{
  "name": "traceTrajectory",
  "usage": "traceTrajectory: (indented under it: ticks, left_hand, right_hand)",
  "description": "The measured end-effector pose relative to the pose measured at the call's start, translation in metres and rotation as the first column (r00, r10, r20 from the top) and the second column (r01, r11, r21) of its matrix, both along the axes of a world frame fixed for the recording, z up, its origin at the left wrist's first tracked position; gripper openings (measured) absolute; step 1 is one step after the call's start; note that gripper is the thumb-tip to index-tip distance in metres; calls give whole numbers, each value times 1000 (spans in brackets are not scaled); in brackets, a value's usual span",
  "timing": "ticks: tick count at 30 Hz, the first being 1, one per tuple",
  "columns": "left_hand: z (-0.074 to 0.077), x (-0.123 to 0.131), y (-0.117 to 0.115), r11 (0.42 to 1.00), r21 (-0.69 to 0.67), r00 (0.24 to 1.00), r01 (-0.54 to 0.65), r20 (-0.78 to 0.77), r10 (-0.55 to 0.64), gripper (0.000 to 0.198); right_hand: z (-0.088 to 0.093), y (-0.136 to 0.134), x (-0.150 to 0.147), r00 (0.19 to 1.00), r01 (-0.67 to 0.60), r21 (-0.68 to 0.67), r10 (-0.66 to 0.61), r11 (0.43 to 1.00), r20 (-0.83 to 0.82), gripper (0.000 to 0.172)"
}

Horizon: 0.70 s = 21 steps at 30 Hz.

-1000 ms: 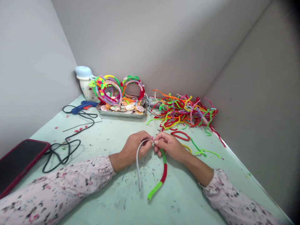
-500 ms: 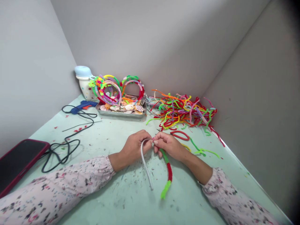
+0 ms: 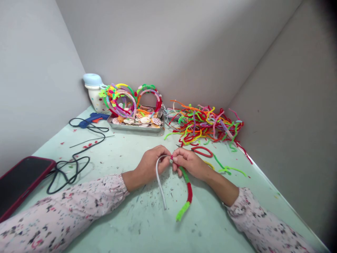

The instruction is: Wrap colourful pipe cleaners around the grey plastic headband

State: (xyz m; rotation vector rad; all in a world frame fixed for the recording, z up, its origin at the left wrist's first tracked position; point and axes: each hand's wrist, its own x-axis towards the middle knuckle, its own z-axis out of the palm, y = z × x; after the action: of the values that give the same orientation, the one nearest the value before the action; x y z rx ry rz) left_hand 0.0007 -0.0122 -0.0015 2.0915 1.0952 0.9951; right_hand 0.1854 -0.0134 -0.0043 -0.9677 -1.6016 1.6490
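A curved band (image 3: 159, 188) arches between my hands, its bare grey-white half hanging down on the left. Its other half (image 3: 190, 191) is wrapped in green and red fuzzy stem and comes out below my right hand. My left hand (image 3: 152, 163) pinches the band near its top. Close beside it, my right hand (image 3: 191, 162) has its fingertips closed on the band, where a bit of pinkish-red fuzzy stem (image 3: 172, 158) shows between the fingertips. The fingers hide the rest of that spot.
Behind my hands, a metal tray (image 3: 135, 128) holds shells and colourful hoops. A pile of fuzzy stems (image 3: 207, 124), red-handled scissors (image 3: 202, 151) and loose green stems lie right. At left are a phone (image 3: 25, 179), black cable (image 3: 76, 160), blue glue gun (image 3: 93, 119) and lidded cup (image 3: 96, 93).
The band has turned slightly between my fingers, and both hanging ends have swung to the left. More pinkish-red stem shows between my fingertips. My hands have barely moved.
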Motion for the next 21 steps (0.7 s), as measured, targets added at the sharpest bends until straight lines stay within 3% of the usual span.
traceTrajectory:
  ticks: [9,21]
  left_hand:
    - [0,-1,0,998,65,1000,15,-3,-15,16]
    - [0,1,-1,1000,6,999,20,40,-20,19]
  right_hand:
    - [4,0,2,999,-33,-13,34,999,13,19]
    - [3,2,6,998,-60,-6,60,998,35,15]
